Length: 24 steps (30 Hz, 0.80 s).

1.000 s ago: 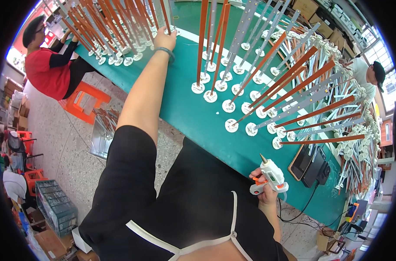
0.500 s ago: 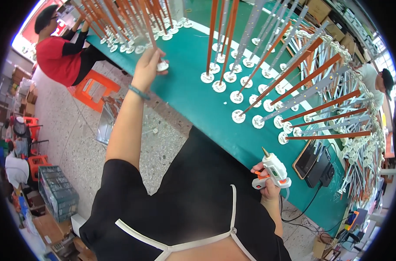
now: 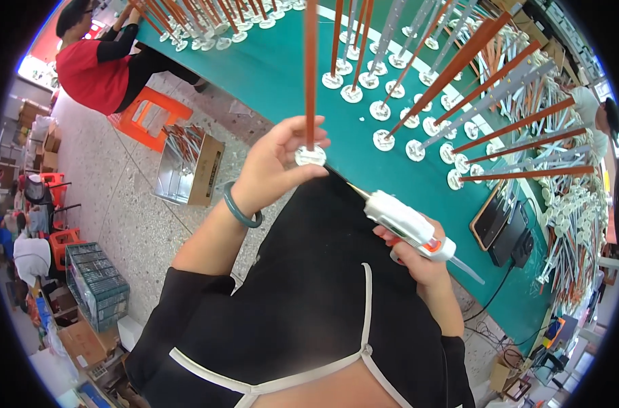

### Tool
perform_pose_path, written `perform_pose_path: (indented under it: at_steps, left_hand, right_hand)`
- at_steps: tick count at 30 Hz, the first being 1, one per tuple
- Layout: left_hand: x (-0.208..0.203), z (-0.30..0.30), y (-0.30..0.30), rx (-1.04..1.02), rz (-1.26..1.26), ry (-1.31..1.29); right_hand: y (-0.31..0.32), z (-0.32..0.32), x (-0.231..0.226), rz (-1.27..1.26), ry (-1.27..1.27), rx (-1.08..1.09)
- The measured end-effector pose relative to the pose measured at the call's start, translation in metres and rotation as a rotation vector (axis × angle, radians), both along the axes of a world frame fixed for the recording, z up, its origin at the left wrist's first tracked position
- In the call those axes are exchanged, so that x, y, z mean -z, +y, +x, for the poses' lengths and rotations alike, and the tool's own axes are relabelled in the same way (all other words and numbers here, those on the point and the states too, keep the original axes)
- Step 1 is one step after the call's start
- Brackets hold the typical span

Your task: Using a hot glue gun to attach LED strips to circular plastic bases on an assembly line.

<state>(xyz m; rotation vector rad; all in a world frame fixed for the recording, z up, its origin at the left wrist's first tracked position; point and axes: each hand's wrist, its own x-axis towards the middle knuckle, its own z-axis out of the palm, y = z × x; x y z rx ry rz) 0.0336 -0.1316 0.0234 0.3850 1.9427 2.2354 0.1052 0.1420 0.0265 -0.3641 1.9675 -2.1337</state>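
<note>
My left hand grips the round white base of an upright reddish-brown strip between thumb and fingers. My right hand is wrapped around the handle of a white hot glue gun with an orange trigger. The gun's metal nozzle points up and left toward that base; a small gap seems to lie between them, though dark clothing and the table edge sit behind. A clear glue stick pokes out of the gun's back end.
On the green table stand several brown and grey strips on white bases. A phone and a black adapter with cable lie at the right, beside a heap of loose strips. A person in red sits far left, near an orange stool.
My left hand has come back from the far left to in front of me, bringing the brown strip and its base. My right hand has raised the glue gun and turned its nozzle leftward.
</note>
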Motion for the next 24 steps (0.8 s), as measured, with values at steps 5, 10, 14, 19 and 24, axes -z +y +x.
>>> perform_pose_path:
  at_steps: [5, 10, 14, 19, 24]
  left_hand:
    - [-0.001, 0.007, 0.021, 0.116, -0.044, 0.122]
    - [-0.003, 0.009, 0.031, 0.171, -0.062, 0.118]
    - [0.0, 0.012, 0.032, 0.176, -0.048, 0.12]
    - [-0.002, 0.011, 0.031, 0.183, -0.096, 0.126]
    - [-0.002, 0.01, 0.031, 0.185, -0.092, 0.151]
  right_hand:
    - [-0.004, 0.002, -0.007, 0.198, 0.015, -0.012]
    - [-0.005, 0.006, -0.012, 0.273, -0.088, 0.017]
    - [-0.005, 0.008, 0.0, 0.242, -0.08, 0.047]
    - [-0.005, 0.007, 0.003, 0.229, -0.049, 0.058]
    - [-0.006, 0.007, -0.001, 0.271, -0.057, 0.049]
